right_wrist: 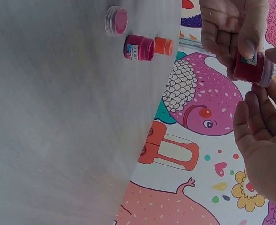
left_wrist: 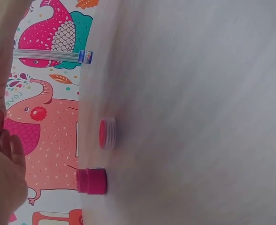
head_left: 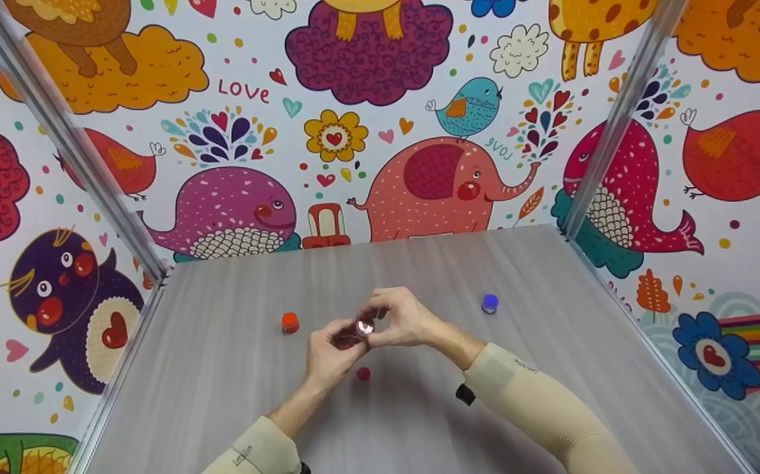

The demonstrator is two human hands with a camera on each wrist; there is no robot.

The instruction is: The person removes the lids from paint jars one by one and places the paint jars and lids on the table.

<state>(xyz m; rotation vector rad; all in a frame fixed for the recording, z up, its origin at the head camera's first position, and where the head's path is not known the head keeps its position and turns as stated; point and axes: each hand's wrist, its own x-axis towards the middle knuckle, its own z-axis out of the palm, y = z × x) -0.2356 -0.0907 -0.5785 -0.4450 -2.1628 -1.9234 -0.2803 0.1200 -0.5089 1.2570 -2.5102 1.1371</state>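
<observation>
A small dark red paint jar (right_wrist: 248, 68) with a clear-rimmed lid (right_wrist: 267, 74) is held up above the table between both hands. My left hand (head_left: 333, 355) grips the jar's body, thumb against its label. At the lid, my right hand (head_left: 406, 317) pinches the rim between thumb and fingers. Below the hands stands a magenta paint jar (right_wrist: 140, 48), upright, its narrower neck bare. A loose pink-red lid (head_left: 363, 374) lies on the table close to it. From above, the hands hide most of the held jar.
An orange-lidded jar (head_left: 289, 322) stands left of the hands and a blue-lidded jar (head_left: 489, 303) to the right. Behind the grey wood-look table (head_left: 222, 395) rises a wall with cartoon animals, and metal posts (head_left: 590, 164) stand at the corners.
</observation>
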